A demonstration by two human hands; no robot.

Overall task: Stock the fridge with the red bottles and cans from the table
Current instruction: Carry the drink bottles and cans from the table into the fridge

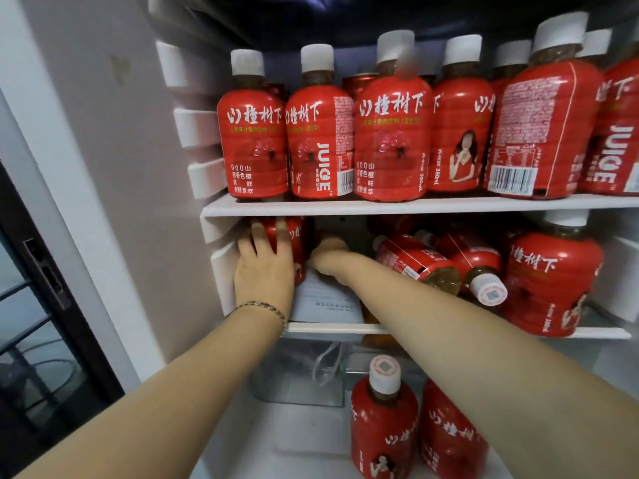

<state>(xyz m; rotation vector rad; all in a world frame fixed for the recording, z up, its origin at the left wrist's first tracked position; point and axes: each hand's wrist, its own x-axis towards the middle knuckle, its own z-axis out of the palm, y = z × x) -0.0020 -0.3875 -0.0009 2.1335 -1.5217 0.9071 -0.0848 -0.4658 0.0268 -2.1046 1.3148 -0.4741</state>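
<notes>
The open fridge fills the view. Its top shelf (380,206) holds a row of upright red juice bottles (390,133) with white caps, and red cans (359,83) stand behind them. On the middle shelf, at the far left, my left hand (264,267) is wrapped around a red bottle or can (299,240) that stands there. My right hand (330,254) reaches in just right of it, behind that item, with its fingers hidden. Further right lie two tipped bottles (415,261), and one upright bottle (549,274).
A white paper packet (325,299) lies on the middle shelf under my hands. Below are a clear drawer (297,375) and two upright red bottles (383,420) at the fridge bottom. A white wall and a dark door frame (52,271) are on the left.
</notes>
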